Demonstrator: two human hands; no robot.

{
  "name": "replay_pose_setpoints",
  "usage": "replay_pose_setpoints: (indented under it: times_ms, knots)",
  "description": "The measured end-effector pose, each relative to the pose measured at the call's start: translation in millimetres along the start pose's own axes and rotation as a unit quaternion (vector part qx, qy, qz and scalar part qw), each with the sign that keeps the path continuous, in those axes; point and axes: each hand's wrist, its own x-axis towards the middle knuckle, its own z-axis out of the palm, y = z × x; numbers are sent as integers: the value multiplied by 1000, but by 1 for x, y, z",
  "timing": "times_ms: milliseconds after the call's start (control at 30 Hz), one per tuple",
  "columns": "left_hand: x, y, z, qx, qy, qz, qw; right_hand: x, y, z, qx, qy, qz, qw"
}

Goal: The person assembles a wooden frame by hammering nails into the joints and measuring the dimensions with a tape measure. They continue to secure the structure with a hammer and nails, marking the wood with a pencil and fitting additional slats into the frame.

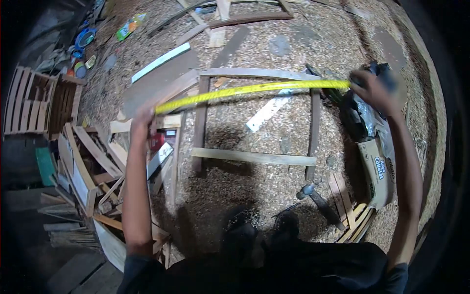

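A yellow tape measure [249, 89] is drawn out across the view, above a wooden frame. Its left end is pinched in my left hand [142, 121]. My right hand [376, 92] closes on the other end; motion blurs it, and I cannot make out the case. Below the tape, the frame lies on the ground: a pale top slat [259, 73], a pale lower slat [254, 157], and two darker side pieces, the left one [200, 112] and the right one [315, 117]. A white-faced board [269, 110] lies at a slant inside it.
Wood shavings cover the ground [245, 191]. A hammer [320, 206] lies near my feet. At right stand a cardboard box [377, 171] and black plastic bags [352, 115]. Scrap wood [93, 152] is piled at left beside a slatted crate [32, 100]. Another wooden frame [249, 19] lies at the far side.
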Motion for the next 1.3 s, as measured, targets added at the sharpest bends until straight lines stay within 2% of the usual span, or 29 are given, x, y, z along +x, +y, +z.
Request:
replay_pose_setpoints:
  times_ms: [67, 133, 200, 267, 367, 400, 467, 567, 667, 700, 733, 767, 800, 833, 867, 967, 1000, 1033, 1067, 1167, 1300]
  knots:
    - [45, 19, 9, -25, -82, 23, 996, -35, 4, 2, 33, -48, 39, 998]
    - [84, 31, 35, 7, -119, 15, 993, -83, 19, 33, 18, 37, 79, 996]
    - [105, 44, 65, 88, -139, -39, 986, -110, -9, 38, 74, -50, 167, 982]
    - [138, 39, 91, 154, -172, -25, 973, -136, -9, 67, 130, -57, 205, 968]
    - [158, 39, 123, 329, -161, 44, 929, -160, -28, 93, 135, -11, 237, 962]
    - [166, 34, 130, 342, -167, 45, 924, -164, -35, 104, 157, 48, 221, 961]
    - [182, 26, 137, 368, -174, 50, 912, -167, -44, 108, 135, 13, 275, 952]
    - [200, 8, 144, 377, -141, 138, 905, -168, -46, 115, 132, 24, 291, 947]
    - [211, -5, 144, 373, -175, 129, 902, -169, -51, 111, 109, 18, 295, 949]
    - [197, -2, 144, 344, -158, 110, 919, -168, -54, 110, 111, 15, 293, 949]
    - [201, 1, 141, 388, -184, 92, 899, -167, -57, 109, 115, 11, 295, 948]
    - [180, 11, 141, 385, -168, 97, 902, -169, -59, 108, 118, 7, 301, 946]
    - [184, -1, 140, 273, -169, 66, 945, -172, -52, 117, 101, 3, 297, 949]
    - [187, -8, 142, 238, -178, 55, 953, -177, -55, 122, 94, 42, 268, 958]
    - [189, -8, 137, 243, -192, 55, 949, -176, -60, 121, 106, 10, 313, 944]
    - [176, -3, 136, 231, -212, 79, 946, -187, -66, 138, 134, 20, 323, 937]
    - [184, -8, 134, 214, -216, 58, 951, -187, -77, 134, 151, 6, 336, 930]
    - [180, -10, 136, 206, -212, 79, 952, -191, -82, 140, 170, 22, 328, 929]
    - [182, -3, 134, 292, -190, 53, 936, -195, -84, 148, 189, 40, 318, 928]
    - [188, -7, 132, 260, -204, 55, 942, -206, -85, 170, 189, 47, 304, 932]
    - [190, -11, 132, 239, -200, 63, 948, -212, -96, 181, 204, 33, 337, 918]
